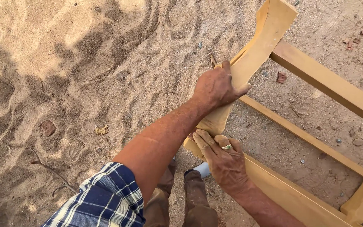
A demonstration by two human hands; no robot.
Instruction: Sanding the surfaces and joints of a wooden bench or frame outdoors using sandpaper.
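A tan wooden furniture frame (328,84) lies on sandy ground, with a curved wooden leg (265,38) rising toward me. My left hand (217,86) comes in from the lower left on a bare forearm with a blue plaid sleeve and grips the middle of that curved leg. My right hand (223,162), wearing a ring, presses on the lower end of the same leg where it meets a long rail (290,197). Its fingers lie flat along the wood. I cannot tell whether a sheet lies under them.
Loose rippled sand (85,63) covers the left side. Small stones and brick chips (281,77) lie around the frame's rails. My trouser legs and a shoe tip (201,169) stand just below the hands. A dry twig (49,168) lies at lower left.
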